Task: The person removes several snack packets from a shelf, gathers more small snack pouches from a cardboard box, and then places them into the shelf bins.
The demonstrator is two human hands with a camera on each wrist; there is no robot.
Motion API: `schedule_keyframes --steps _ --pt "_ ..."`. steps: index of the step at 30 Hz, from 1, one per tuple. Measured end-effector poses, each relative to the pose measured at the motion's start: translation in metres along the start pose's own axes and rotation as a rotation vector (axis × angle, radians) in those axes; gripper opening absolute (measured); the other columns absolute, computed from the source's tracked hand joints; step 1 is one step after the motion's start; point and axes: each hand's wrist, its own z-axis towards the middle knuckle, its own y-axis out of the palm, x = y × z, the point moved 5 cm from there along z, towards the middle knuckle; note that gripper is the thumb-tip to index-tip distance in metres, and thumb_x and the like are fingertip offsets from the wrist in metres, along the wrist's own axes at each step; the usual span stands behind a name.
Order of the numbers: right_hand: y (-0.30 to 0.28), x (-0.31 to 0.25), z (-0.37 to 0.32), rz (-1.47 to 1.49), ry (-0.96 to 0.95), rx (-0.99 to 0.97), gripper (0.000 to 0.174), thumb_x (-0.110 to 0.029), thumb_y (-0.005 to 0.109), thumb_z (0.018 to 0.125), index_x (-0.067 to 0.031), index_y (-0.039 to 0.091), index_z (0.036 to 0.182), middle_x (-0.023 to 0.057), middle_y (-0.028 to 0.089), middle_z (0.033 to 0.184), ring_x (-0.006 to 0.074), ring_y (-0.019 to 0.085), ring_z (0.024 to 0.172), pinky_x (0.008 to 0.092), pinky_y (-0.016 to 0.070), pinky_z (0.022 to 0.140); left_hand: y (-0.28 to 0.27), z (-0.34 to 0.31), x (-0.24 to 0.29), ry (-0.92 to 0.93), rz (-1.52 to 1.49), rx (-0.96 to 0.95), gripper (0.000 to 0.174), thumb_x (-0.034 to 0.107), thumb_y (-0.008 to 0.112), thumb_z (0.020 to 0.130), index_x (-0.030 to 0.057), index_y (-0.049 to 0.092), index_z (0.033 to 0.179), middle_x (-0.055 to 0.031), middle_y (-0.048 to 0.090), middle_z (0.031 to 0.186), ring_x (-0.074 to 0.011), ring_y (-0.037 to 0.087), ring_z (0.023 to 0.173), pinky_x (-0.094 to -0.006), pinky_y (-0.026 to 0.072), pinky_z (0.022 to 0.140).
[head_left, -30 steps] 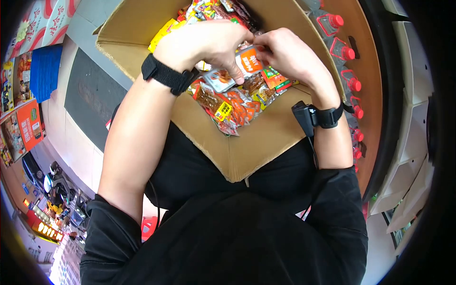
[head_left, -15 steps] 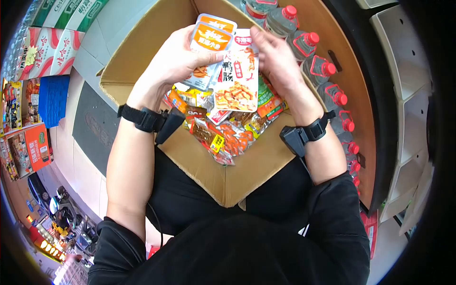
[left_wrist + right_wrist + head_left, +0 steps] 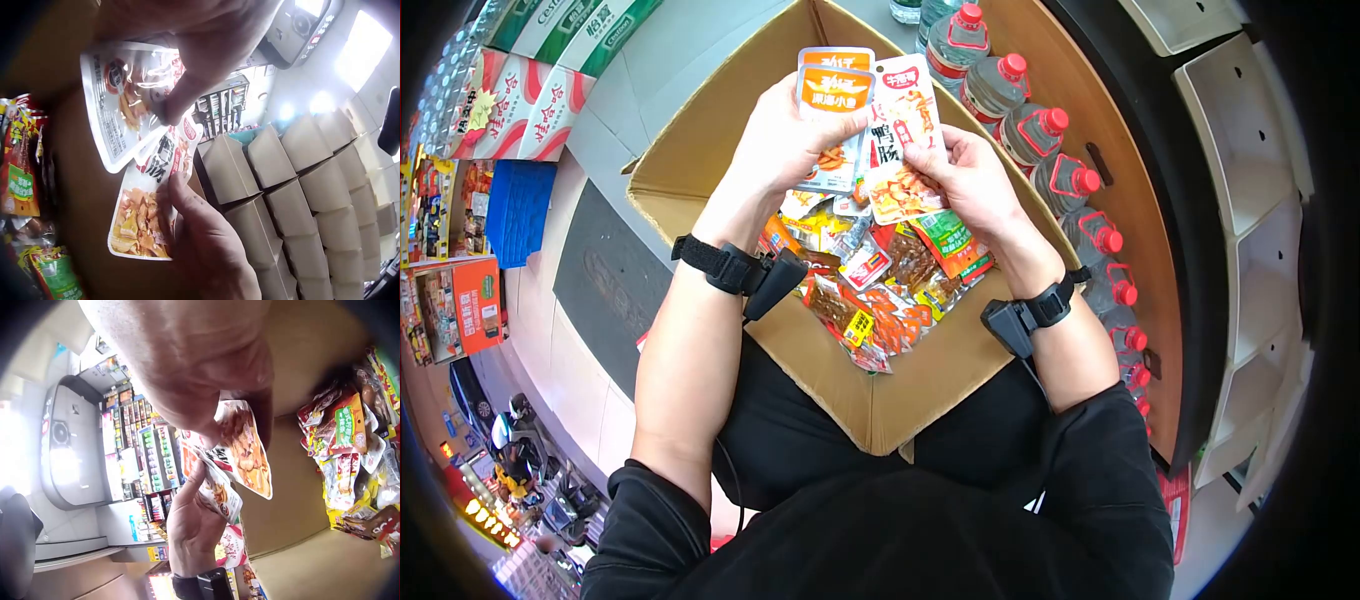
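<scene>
My left hand (image 3: pixel 778 140) grips two overlapping grey packets with orange tops (image 3: pixel 833 98), thumb across their front. In my right hand (image 3: pixel 977 188) a white packet with red and black print (image 3: pixel 903 140) is pinched, thumb on its face. The packets are held side by side above the open cardboard box (image 3: pixel 880 400), their edges meeting. In the left wrist view the white packet (image 3: pixel 142 212) sits partly behind a grey one (image 3: pixel 125 100). Mixed snack packets (image 3: pixel 880 315) lie inside the box beneath both hands.
Several red-capped bottles (image 3: pixel 1040 135) line the box's right side, beside a brown wooden panel (image 3: pixel 1125 200). Beyond it are pale bins (image 3: pixel 1215 110). At the left stand printed cartons (image 3: pixel 510 105) and a blue stack (image 3: pixel 522 212); a dark mat (image 3: pixel 600 285) lies on the floor.
Both hands rose from deep in the box with the packets. Over the last half second my right hand moved lower on the white packet, which tilted, its grip now a clear pinch.
</scene>
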Motion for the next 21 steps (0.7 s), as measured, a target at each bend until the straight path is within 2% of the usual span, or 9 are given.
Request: schedule_keyframes --steps 8,10,11,12,14,15,16,18,21 --pt "-0.019 0.004 0.007 -0.044 -0.139 0.143 0.03 -0.014 0.071 0.103 0.0065 0.065 0.124 0.0105 0.076 0.112 0.0126 0.072 0.098 0.03 0.0588 0.089 -0.026 0.004 0.002 0.006 0.108 0.143 0.039 0.016 0.085 0.09 0.0016 0.068 0.122 -0.0073 0.076 0.114 -0.014 0.073 0.1 -0.0341 0.0584 0.092" --pt "-0.026 0.005 0.006 -0.314 -0.106 0.217 0.031 -0.015 0.072 0.101 0.0064 0.066 0.122 0.0096 0.076 0.109 0.01 0.071 0.098 0.0291 0.058 0.086 -0.027 0.004 0.004 0.02 0.077 0.137 0.039 0.017 0.085 0.09 0.0022 0.069 0.122 -0.0066 0.076 0.113 -0.0134 0.073 0.099 -0.0338 0.0588 0.091" --pt "-0.027 0.006 0.006 -0.413 -0.103 0.224 0.037 -0.021 0.072 0.1 0.0065 0.066 0.123 0.0161 0.078 0.109 0.0198 0.075 0.101 0.0354 0.058 0.088 -0.028 0.005 0.004 0.016 0.075 0.138 0.039 0.017 0.085 0.09 0.0022 0.069 0.122 -0.0066 0.076 0.113 -0.0134 0.073 0.099 -0.0338 0.0588 0.091" --pt "-0.026 0.004 0.006 -0.413 -0.095 0.224 0.037 -0.021 0.072 0.1 0.0065 0.066 0.123 0.0161 0.078 0.109 0.0198 0.075 0.101 0.0354 0.058 0.088 -0.027 0.005 0.004 -0.012 0.082 0.135 0.039 0.017 0.085 0.09 0.0021 0.069 0.122 -0.0063 0.076 0.113 -0.0134 0.073 0.099 -0.0336 0.059 0.09" --pt "-0.023 -0.005 0.0 -1.09 -0.16 0.325 0.047 -0.03 0.072 0.098 0.0066 0.066 0.126 0.0247 0.076 0.112 0.0358 0.074 0.108 0.0435 0.0563 0.095 -0.024 0.007 -0.001 -0.016 0.076 0.117 0.039 0.018 0.083 0.092 0.0015 0.068 0.124 -0.006 0.076 0.114 -0.0133 0.073 0.1 -0.0329 0.0594 0.09" --pt "-0.025 0.0 -0.003 -1.105 -0.19 0.404 0.057 -0.037 0.073 0.096 0.0065 0.064 0.131 0.0301 0.072 0.116 0.0464 0.068 0.115 0.0486 0.053 0.1 -0.016 0.004 0.002 -0.008 0.038 0.052 0.038 0.019 0.081 0.094 0.0013 0.067 0.124 -0.0063 0.076 0.115 -0.0134 0.073 0.101 -0.0328 0.0594 0.091" --pt "-0.014 -0.008 -0.008 -1.156 -0.272 0.445 0.06 -0.04 0.072 0.098 0.0066 0.061 0.134 0.0278 0.073 0.118 0.0388 0.071 0.115 0.0452 0.0549 0.099 -0.007 0.0 0.003 -0.004 -0.003 -0.012 0.037 0.02 0.08 0.096 0.001 0.067 0.124 -0.0067 0.076 0.115 -0.0135 0.073 0.102 -0.0326 0.0594 0.091" --pt "-0.013 0.003 0.003 -0.695 -0.277 0.285 0.062 -0.043 0.07 0.1 0.0067 0.058 0.136 0.0257 0.074 0.12 0.0304 0.072 0.115 0.0416 0.0566 0.097 0.006 0.005 -0.009 0.034 0.031 -0.093 0.042 0.03 0.076 0.099 -0.0013 0.067 0.124 -0.0106 0.076 0.109 -0.0178 0.075 0.094 -0.0347 0.0606 0.085" --pt "0.017 0.01 0.003 0.123 -0.127 0.028 0.056 -0.045 0.07 0.099 0.0026 0.067 0.128 0.0211 0.077 0.111 0.0269 0.075 0.105 0.0401 0.0574 0.092 0.043 -0.002 -0.015 -0.078 -0.241 -0.358 0.035 0.014 0.062 0.106 0.0014 0.058 0.139 -0.0059 0.072 0.124 -0.0128 0.066 0.11 -0.0326 0.0552 0.096"
